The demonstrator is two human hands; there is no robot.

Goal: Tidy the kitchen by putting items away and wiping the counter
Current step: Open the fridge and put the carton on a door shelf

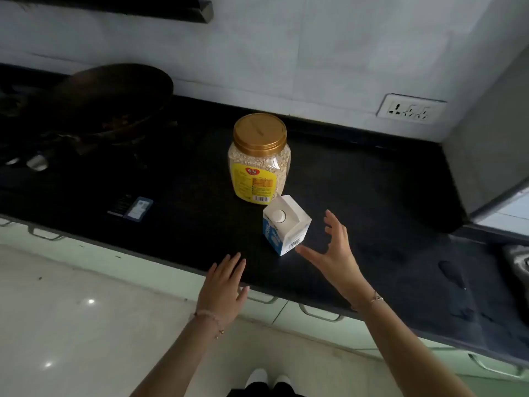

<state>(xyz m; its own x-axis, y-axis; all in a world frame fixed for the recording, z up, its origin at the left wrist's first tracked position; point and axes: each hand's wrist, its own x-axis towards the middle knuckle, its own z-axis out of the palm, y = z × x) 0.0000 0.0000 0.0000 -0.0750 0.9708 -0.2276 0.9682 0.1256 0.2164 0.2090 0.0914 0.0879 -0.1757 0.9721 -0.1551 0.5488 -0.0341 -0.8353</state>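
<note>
A blue and white milk carton [283,227] with a white cap stands upright on the black counter [372,196]. Just behind it stands a clear jar of oats [259,159] with a gold lid and a yellow label. My right hand [333,247] hovers just right of the carton, fingers spread and thumb out, a small gap from it. My left hand [226,285] is flat with straight fingers over the counter's front edge, holding nothing.
A dark wok [111,101] sits on the stove at the far left, with knobs below it. A small dark card packet [131,209] lies on the counter left of the jar. A wall socket [410,108] is at the back right. Wet patches [452,273] and a sink edge [518,259] lie at right. Drawer handles [320,313] run below the counter.
</note>
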